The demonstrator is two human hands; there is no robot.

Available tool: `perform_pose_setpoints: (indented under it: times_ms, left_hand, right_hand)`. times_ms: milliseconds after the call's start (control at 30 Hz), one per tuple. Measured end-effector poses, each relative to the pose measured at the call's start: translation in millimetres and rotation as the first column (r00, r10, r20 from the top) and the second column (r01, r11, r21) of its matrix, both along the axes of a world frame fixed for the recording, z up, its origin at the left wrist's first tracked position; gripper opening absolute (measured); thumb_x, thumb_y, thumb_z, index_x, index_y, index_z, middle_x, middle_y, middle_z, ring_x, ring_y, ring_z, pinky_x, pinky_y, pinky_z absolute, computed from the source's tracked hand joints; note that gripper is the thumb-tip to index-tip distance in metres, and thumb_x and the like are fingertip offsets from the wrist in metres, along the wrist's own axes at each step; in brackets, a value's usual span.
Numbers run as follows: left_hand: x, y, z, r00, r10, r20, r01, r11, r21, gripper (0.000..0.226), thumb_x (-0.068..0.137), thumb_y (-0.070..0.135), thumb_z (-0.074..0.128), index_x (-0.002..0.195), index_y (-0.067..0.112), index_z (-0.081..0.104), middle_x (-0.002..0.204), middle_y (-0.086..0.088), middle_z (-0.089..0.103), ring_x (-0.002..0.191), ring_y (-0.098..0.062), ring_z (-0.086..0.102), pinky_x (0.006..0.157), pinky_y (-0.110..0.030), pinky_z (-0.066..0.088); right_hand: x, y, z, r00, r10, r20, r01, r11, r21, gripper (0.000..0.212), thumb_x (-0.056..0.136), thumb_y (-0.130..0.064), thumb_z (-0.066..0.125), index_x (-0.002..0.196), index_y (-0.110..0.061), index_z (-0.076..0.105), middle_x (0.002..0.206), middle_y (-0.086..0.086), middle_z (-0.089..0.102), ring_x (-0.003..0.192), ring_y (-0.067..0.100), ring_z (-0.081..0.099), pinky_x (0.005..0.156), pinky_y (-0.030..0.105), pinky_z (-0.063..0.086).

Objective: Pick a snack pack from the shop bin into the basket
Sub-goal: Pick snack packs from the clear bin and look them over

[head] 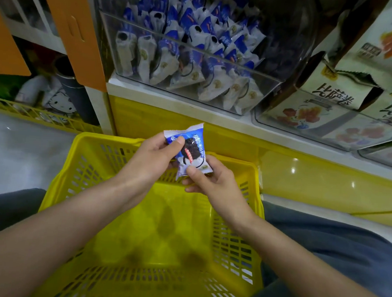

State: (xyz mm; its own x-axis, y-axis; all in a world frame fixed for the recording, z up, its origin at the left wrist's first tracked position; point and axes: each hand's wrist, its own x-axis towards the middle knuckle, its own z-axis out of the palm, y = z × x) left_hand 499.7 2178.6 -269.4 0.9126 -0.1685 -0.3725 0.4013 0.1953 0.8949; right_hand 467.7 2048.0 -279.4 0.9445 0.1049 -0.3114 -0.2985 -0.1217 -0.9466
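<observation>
the left hand (154, 156) and right hand (213, 182) both pinch one blue-and-white cookie snack pack (188, 151) between them, above the yellow basket (130, 141); the clear shop bin (217, 98) sits beyond both hands.

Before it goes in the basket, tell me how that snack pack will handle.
Probably light: left hand and right hand hold the snack pack by fingertips. Its glossy film looks slippery and floppy. Contents may crack if squeezed.
</observation>
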Motion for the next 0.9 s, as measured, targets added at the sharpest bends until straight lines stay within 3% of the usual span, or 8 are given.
perform_pose_setpoints:
  times_ms: [100, 300, 400, 467, 533, 633, 800, 900]
  left_hand:
    - [1.5, 0.9, 2.2, 1.000, 0.021, -0.003, -0.021, 1.000, 0.012, 0.022, 0.096, 0.020, 0.045, 0.089, 0.009, 0.063, 0.089, -0.007, 0.069, 0.077, -0.011, 0.063, 0.075, -0.021, 0.051]
    - [5.0, 5.2, 9.5, 0.998, 0.056, -0.040, -0.056, 0.998, -0.006, 0.027, 0.096, 0.027, 0.045, 0.088, 0.015, 0.068, 0.087, -0.005, 0.071, 0.084, -0.016, 0.063, 0.088, -0.031, 0.046]
    - [5.1, 3.9, 17.7, 0.999, -0.037, -0.028, 0.036, 0.998, -0.044, 0.022, 0.094, 0.026, 0.048, 0.098, 0.013, 0.066, 0.096, -0.008, 0.070, 0.089, -0.016, 0.063, 0.091, -0.032, 0.047]
    - [4.5, 3.2, 20.4, 0.995, -0.098, 0.002, 0.098, 0.994, -0.045, 0.024, 0.090, 0.018, 0.055, 0.113, 0.010, 0.061, 0.102, -0.006, 0.069, 0.085, -0.010, 0.064, 0.079, -0.018, 0.051]
    - [6.0, 5.4, 21.7, 0.997, -0.074, 0.031, 0.075, 0.997, -0.031, 0.026, 0.089, 0.011, 0.057, 0.115, 0.008, 0.058, 0.095, 0.001, 0.068, 0.076, -0.001, 0.063, 0.064, -0.008, 0.048]
    - [11.7, 12.1, 24.8, 0.999, -0.001, 0.053, 0.005, 0.998, -0.064, 0.020, 0.090, 0.010, 0.056, 0.109, 0.013, 0.058, 0.090, 0.006, 0.067, 0.071, 0.003, 0.063, 0.061, -0.006, 0.046]
    - [19.3, 19.4, 29.4, 0.997, 0.052, 0.065, -0.045, 0.993, -0.108, 0.011, 0.089, 0.015, 0.059, 0.096, 0.024, 0.058, 0.086, 0.013, 0.067, 0.072, 0.005, 0.064, 0.057, -0.005, 0.045]
    - [21.2, 20.4, 31.7, 0.997, 0.051, 0.065, -0.043, 0.992, -0.117, 0.011, 0.089, 0.016, 0.059, 0.089, 0.026, 0.056, 0.085, 0.015, 0.066, 0.069, 0.009, 0.064, 0.059, -0.005, 0.047]
  right_hand:
    - [3.5, -0.2, 2.6, 0.999, -0.028, 0.031, 0.026, 0.997, 0.071, 0.023, 0.085, 0.007, 0.056, 0.103, -0.008, 0.057, 0.086, 0.000, 0.065, 0.062, 0.003, 0.064, 0.062, 0.017, 0.054]
    - [5.5, -2.2, 5.3, 0.981, 0.031, 0.192, 0.017, 0.970, -0.244, 0.037, 0.076, 0.002, 0.070, 0.098, -0.026, 0.060, 0.097, 0.001, 0.070, 0.090, 0.016, 0.067, 0.081, 0.031, 0.054]
    - [7.9, -3.0, 13.1, 0.983, 0.010, 0.184, 0.036, 0.970, -0.240, 0.034, 0.078, 0.001, 0.069, 0.099, -0.024, 0.059, 0.091, -0.001, 0.072, 0.081, 0.016, 0.069, 0.078, 0.037, 0.055]
    - [9.2, -2.6, 19.3, 0.989, 0.010, 0.149, 0.026, 0.971, -0.239, 0.035, 0.079, -0.002, 0.069, 0.100, -0.025, 0.055, 0.085, -0.002, 0.072, 0.074, 0.014, 0.069, 0.076, 0.037, 0.056]
    - [9.7, -2.9, 28.3, 0.986, 0.083, 0.144, -0.029, 0.941, -0.338, 0.039, 0.079, -0.008, 0.071, 0.102, -0.031, 0.050, 0.086, -0.006, 0.071, 0.078, 0.009, 0.067, 0.074, 0.030, 0.055]
    - [16.6, -5.4, 52.8, 0.952, 0.205, 0.228, -0.069, 0.869, -0.490, 0.046, 0.076, -0.010, 0.074, 0.102, -0.038, 0.046, 0.093, -0.016, 0.063, 0.082, -0.004, 0.060, 0.067, 0.012, 0.049]
    - [54.9, -10.9, 114.9, 0.796, 0.260, 0.546, 0.149, 0.791, -0.593, 0.032, 0.084, -0.007, 0.064, 0.109, -0.023, 0.053, 0.099, -0.011, 0.060, 0.089, 0.000, 0.060, 0.079, 0.011, 0.047]
    - [92.1, -5.8, 136.9, 0.756, 0.286, 0.588, 0.218, 0.737, -0.639, 0.028, 0.088, -0.007, 0.058, 0.113, -0.020, 0.054, 0.098, -0.010, 0.059, 0.090, 0.003, 0.059, 0.081, 0.011, 0.047]
